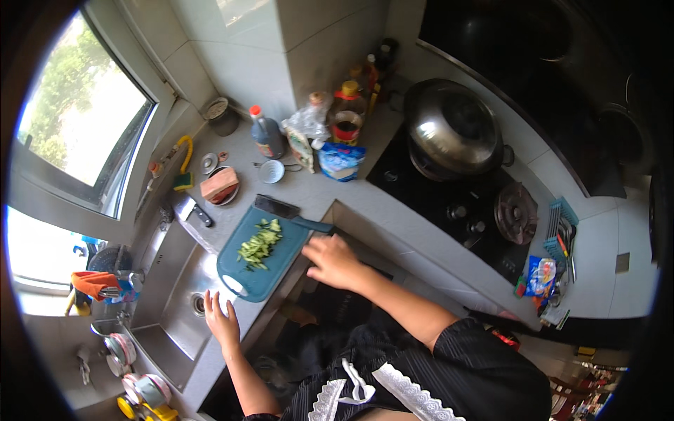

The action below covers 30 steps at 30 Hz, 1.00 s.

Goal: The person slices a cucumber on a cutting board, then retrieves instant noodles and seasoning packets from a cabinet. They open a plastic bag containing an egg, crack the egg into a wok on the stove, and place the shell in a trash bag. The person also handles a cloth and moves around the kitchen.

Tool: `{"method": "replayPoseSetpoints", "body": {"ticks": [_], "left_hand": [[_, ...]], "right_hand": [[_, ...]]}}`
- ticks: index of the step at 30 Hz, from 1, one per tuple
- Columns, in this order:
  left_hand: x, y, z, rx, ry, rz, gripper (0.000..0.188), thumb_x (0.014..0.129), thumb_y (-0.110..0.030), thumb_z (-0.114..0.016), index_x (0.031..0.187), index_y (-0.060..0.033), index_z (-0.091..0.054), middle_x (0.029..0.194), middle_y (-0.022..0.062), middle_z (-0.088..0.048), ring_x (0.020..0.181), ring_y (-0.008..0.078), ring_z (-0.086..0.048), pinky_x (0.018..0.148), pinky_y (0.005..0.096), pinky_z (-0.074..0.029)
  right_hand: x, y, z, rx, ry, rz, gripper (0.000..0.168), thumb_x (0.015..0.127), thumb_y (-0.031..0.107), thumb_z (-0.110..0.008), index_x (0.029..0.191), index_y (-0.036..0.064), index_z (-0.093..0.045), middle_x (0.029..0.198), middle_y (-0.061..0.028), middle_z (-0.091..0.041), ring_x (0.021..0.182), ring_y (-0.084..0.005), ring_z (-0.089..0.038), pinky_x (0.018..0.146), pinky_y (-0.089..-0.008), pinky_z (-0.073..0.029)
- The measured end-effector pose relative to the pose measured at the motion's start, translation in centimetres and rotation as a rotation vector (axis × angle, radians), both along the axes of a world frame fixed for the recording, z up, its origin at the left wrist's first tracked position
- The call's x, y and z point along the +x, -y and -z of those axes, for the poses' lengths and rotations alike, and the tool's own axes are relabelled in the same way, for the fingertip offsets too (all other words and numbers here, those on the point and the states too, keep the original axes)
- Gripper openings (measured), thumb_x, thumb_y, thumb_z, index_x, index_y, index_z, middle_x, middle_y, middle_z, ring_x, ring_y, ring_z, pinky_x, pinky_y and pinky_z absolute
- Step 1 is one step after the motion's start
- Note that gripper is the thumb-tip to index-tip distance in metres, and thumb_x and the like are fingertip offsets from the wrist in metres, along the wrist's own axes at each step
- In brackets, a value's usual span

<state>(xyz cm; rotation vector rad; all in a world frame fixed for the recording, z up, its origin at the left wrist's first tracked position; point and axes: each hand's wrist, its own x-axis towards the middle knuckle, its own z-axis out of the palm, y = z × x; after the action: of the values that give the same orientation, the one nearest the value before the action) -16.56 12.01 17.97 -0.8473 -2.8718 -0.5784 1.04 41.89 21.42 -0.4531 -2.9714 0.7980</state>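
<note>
My left hand (222,322) is raised near the counter's front edge by the sink, its fingers spread and nothing in it. My right hand (333,263) hovers by the right edge of a teal cutting board (229,258), its fingers slightly bent, also holding nothing. Chopped green pieces, likely cucumber (260,244), form a pile in the middle of the board. Across the board's far end lies a cleaver (276,206) with a dark blade. Its teal handle (315,226) points toward my right hand, a short gap from the fingers.
A steel sink (181,310) lies left of the board. Farther back are a black-handled knife (201,214), a slab of raw meat (219,184) on a plate, a small bowl (271,171), and several bottles and bags. A lidded wok (453,126) sits on the gas stove (400,173) at right.
</note>
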Motion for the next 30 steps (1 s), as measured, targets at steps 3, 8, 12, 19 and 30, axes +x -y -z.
{"method": "replayPoseSetpoints", "body": {"ticks": [3,8,12,19,30], "left_hand": [[6.6,-3.9,0.8,0.068,0.048,0.031,0.03,0.085,-0.011,-0.065,0.114,-0.0018,-0.061,0.134,0.0198,-0.051,0.112,0.0374,-0.057,0.092,0.0423,-0.047],[15.6,-14.0,-4.0,0.123,0.164,0.17,0.027,0.085,-0.014,-0.066,0.11,-0.0036,-0.064,0.134,0.012,-0.053,0.104,0.0302,-0.063,0.085,0.0372,-0.051],[18.4,-15.0,-5.5,0.107,0.191,0.175,0.026,0.085,-0.018,-0.067,0.107,-0.0047,-0.066,0.131,0.0122,-0.056,0.101,0.0314,-0.064,0.084,0.0391,-0.052],[20.7,-7.3,-5.7,-0.023,0.246,0.002,0.027,0.084,-0.024,-0.066,0.103,-0.0055,-0.066,0.127,0.0117,-0.058,0.099,0.0317,-0.064,0.084,0.0403,-0.053],[30.2,16.4,-3.5,0.069,0.172,-0.456,0.024,0.084,-0.024,-0.065,0.099,-0.0042,-0.066,0.124,0.0131,-0.058,0.096,0.0295,-0.064,0.081,0.0405,-0.054]], "right_hand": [[5.7,-11.2,-5.0,0.075,-0.374,0.339,0.03,0.076,0.017,-0.073,0.101,0.005,-0.063,0.1,-0.012,-0.062,0.093,-0.0306,-0.061,0.083,-0.0424,-0.047],[14.4,-28.8,-11.6,0.718,-0.492,0.74,0.029,0.082,0.017,-0.066,0.109,0.007,-0.063,0.118,-0.0159,-0.058,0.101,-0.0371,-0.057,0.093,-0.0466,-0.042],[15.9,-36.3,-11.6,0.408,-0.125,0.959,0.065,0.086,0.031,-0.065,0.141,0.014,-0.036,0.125,-0.0263,-0.054,0.109,-0.0443,-0.058,0.09,-0.0539,-0.048],[17.7,-43.7,-7.2,0.43,-0.059,0.764,0.049,0.094,0.028,-0.053,0.129,-0.006,-0.053,0.13,-0.0278,-0.054,0.119,-0.0405,-0.054,0.102,-0.0438,-0.043],[7.6,-15.6,-19.6,0.199,-0.789,0.016,0.038,0.08,0.019,-0.076,0.108,-0.005,-0.068,0.102,-0.0224,-0.069,0.094,-0.0369,-0.065,0.089,-0.0441,-0.051]]}}
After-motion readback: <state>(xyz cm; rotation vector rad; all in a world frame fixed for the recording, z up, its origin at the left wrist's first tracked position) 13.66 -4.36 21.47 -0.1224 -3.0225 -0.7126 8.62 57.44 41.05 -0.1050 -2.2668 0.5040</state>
